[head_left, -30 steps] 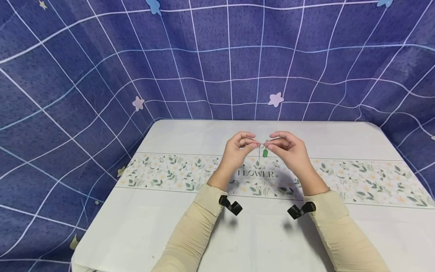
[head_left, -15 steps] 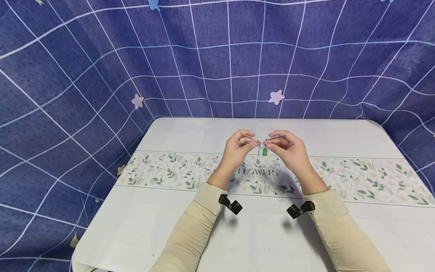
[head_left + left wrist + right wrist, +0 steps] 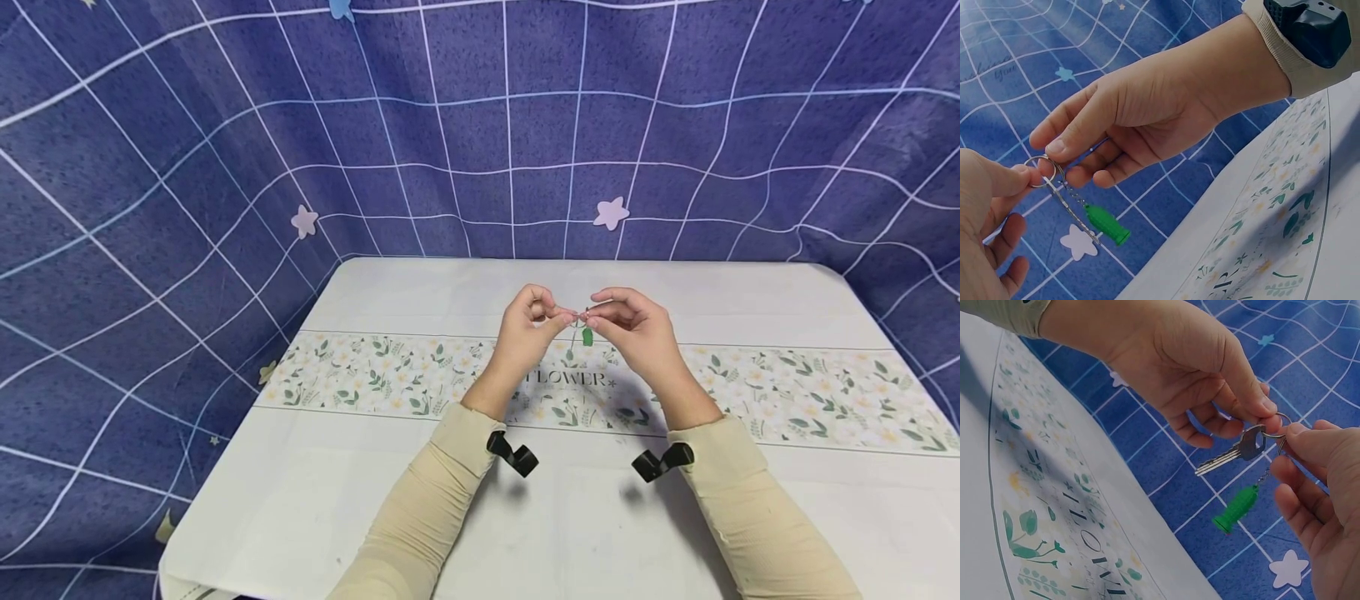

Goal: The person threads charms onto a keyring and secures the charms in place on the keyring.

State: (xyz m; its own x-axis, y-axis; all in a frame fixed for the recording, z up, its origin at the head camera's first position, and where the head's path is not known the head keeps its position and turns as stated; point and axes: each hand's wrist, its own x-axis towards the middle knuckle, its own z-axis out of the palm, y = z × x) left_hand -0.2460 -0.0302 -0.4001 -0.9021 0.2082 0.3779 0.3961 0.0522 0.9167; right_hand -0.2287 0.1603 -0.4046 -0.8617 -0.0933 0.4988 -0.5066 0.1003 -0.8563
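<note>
In the head view my left hand (image 3: 528, 327) and right hand (image 3: 632, 323) meet above the table, fingertips almost touching. Between them is a small metal key ring (image 3: 1044, 157), pinched on one side by the left thumb and finger and on the other by the right. A silver key (image 3: 1244, 449) with a dark head hangs on the ring by the left fingertips. Under the right fingertips, a short chain (image 3: 1264, 477) carries a green bottle-shaped charm (image 3: 1237, 508). Fingers hide part of the ring and the chain's upper end.
The white tabletop (image 3: 360, 483) has a floral band (image 3: 390, 379) lettered "FLOWER" across it. A blue curtain (image 3: 465, 133) with white grid lines and stars hangs behind and at the left. Black wrist cameras (image 3: 514, 455) sit at both cuffs.
My left hand has shifted slightly right, bringing its fingertips closer to the right ones, and its fingers curl more. The key and green charm have swung a little. The right hand stays nearly still.
</note>
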